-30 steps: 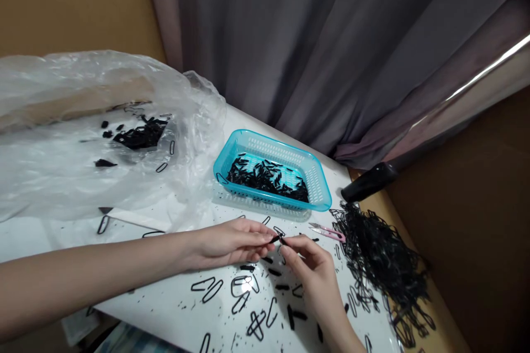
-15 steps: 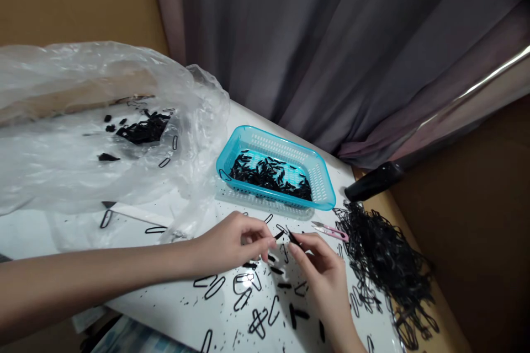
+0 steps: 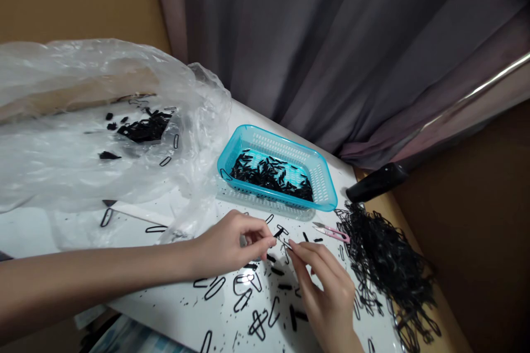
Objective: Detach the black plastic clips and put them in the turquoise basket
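My left hand (image 3: 248,240) is closed in a pinch, with a small black strip (image 3: 279,232) at its fingertips. Close beside it, my right hand (image 3: 325,278) pinches a thin, slender piece (image 3: 285,242) that points at the left fingertips; its kind is too small to tell. Both hands hover over a white tabletop (image 3: 182,309) strewn with black elongated loops (image 3: 215,288) and short black strips (image 3: 284,287). Just beyond them stands a blue perforated basket (image 3: 327,187) holding many small black pieces (image 3: 269,176).
Pink-handled thread snips (image 3: 333,233) lie right of my hands, by a tangled heap of black loops (image 3: 389,259). A black cylindrical object (image 3: 376,183) lies behind the heap. A clear plastic bag (image 3: 53,171) covers the left side, near a white-bladed tool (image 3: 141,213). A grey curtain (image 3: 265,33) hangs behind.
The black piece formerly in my right fingers is gone from them; extra black pieces now lie near the snips. My right hand has turned and now pinches a thin piece near the left fingertips.
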The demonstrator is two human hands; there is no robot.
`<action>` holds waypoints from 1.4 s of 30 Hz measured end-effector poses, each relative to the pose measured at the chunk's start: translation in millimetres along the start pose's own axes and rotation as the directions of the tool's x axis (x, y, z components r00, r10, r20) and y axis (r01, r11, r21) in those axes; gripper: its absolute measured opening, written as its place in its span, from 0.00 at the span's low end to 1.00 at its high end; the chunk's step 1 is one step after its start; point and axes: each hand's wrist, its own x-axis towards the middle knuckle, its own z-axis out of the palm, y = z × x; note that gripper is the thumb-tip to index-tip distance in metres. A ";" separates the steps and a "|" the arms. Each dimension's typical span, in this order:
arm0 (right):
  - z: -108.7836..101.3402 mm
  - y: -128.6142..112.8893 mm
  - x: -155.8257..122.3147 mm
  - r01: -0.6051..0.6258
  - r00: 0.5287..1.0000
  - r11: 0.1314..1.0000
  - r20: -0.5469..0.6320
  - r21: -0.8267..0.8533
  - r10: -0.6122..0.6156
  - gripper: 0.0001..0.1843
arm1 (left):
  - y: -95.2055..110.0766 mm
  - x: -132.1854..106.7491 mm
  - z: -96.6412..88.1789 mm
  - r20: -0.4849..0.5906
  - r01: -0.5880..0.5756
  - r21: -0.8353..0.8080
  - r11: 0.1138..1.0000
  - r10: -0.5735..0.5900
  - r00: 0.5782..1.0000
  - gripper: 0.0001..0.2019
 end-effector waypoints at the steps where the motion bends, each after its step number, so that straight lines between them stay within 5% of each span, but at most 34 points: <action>1: -0.2 -0.3 0.1 -0.004 1.000 1.000 0.003 -0.002 0.004 0.16 | 0.3 -0.2 0.1 0.001 -0.002 0.002 1.000 0.002 1.000 0.13; 19: -5.1 1.9 -0.4 0.035 0.996 0.998 0.080 -0.060 -0.030 0.16 | -6.5 0.5 -1.6 0.034 -0.138 0.137 0.981 0.134 0.990 0.12; 29: -13.2 -10.6 7.6 -0.211 0.975 0.932 0.131 0.295 0.180 0.08 | -3.1 4.3 -3.3 0.059 0.017 -0.009 1.000 -0.016 0.998 0.13; 36: -10.1 -3.1 3.4 -0.042 0.998 0.996 -0.033 0.080 0.045 0.12 | -0.5 1.0 -1.9 0.061 -0.026 -0.035 0.999 0.028 0.998 0.12; 42: -8.2 -1.7 1.7 0.041 0.999 0.999 0.020 0.024 -0.041 0.14 | 1.5 0.6 -2.1 0.034 -0.058 -0.017 0.998 0.059 0.998 0.11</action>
